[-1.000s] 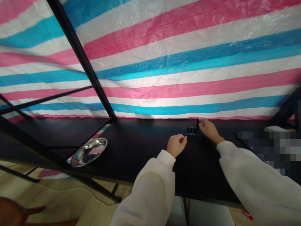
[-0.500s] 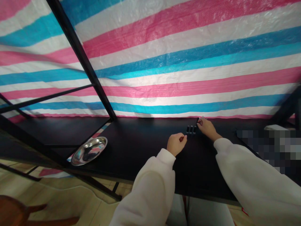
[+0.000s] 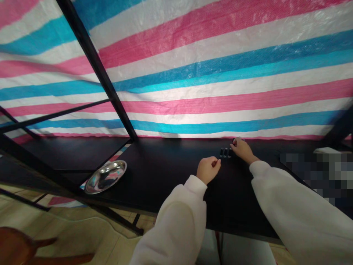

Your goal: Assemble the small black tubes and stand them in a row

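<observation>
Three small dark upright cylinders (image 3: 225, 152) stand in a row on the black table (image 3: 165, 173). Just right of them, my right hand (image 3: 242, 150) pinches another small dark piece (image 3: 234, 141) at its fingertips, close to the row's right end. My left hand (image 3: 208, 169) rests on the table a little left of and nearer than the row, fingers curled into a loose fist; what it holds, if anything, is hidden. Both arms wear white sleeves.
A shiny metal dish (image 3: 105, 176) lies at the table's left front corner. A black slanted frame post (image 3: 96, 70) rises at the left. A pink, blue and white striped tarp (image 3: 220, 73) hangs behind the table. A wooden chair (image 3: 16, 246) shows at bottom left.
My right hand has shifted slightly left and down toward the row's right end. The left hand has stayed nearly still.
</observation>
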Demonstrator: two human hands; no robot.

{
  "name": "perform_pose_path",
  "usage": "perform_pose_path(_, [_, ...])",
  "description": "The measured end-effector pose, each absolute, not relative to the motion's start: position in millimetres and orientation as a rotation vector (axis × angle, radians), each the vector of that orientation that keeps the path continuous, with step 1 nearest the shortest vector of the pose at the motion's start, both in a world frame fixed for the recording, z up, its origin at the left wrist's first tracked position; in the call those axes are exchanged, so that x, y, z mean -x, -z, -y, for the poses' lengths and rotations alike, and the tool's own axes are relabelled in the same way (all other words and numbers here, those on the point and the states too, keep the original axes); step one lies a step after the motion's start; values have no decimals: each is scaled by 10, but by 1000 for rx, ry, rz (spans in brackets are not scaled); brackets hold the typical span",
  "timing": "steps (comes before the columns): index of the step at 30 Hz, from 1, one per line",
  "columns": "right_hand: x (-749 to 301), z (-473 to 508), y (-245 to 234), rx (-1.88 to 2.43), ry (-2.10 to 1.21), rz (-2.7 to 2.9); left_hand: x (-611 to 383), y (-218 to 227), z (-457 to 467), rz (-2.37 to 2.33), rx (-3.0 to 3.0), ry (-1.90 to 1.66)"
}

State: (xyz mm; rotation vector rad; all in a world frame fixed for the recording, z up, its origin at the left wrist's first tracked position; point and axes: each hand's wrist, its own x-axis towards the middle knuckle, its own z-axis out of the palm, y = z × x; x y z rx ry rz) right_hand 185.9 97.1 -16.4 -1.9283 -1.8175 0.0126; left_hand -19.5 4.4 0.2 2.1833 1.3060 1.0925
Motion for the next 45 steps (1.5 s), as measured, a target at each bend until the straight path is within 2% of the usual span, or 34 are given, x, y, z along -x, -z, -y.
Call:
perform_pose_path(17, [-1906, -868, 73, 1831, -38, 1714, 196, 29, -66, -1263, -2187, -1161])
perform_pose_path(29, [-1481, -285, -459, 1397, -126, 1430, 192, 12, -90, -1314, -2121, -1244])
perform_pose_path(45, [-1153, 147, -115, 1286, 78, 1898, 171, 108, -128, -1216, -2171, -1191])
